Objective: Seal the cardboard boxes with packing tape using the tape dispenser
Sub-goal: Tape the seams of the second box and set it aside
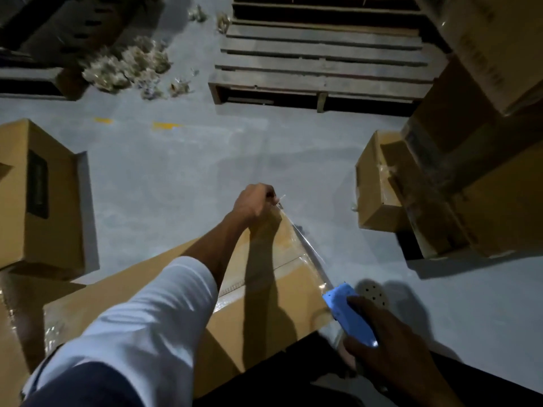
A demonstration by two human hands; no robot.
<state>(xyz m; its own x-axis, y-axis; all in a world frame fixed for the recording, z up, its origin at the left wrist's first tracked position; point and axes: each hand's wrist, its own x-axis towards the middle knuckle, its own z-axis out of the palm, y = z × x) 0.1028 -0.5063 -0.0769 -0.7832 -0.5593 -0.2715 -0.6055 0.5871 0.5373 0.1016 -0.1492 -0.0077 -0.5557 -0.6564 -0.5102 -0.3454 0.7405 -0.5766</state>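
Head view: one cardboard box (pixel 264 289) lies near centre on the floor (pixel 176 171).
Left hand (pixel 255 202): pinches the clear tape (pixel 305 245) end at the box's far corner.
Right hand (pixel 390 345): grips the blue tape dispenser (pixel 346 311) near right, tape stretched along the box edge.

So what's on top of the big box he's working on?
A strip of clear tape runs along the box top's right edge, from the left hand to the blue dispenser in the right hand. His arm hides part of the top.

Clear tape (pixel 305 245) spans blue dispenser (pixel 349 315) to brown box (pixel 264 289) corner.
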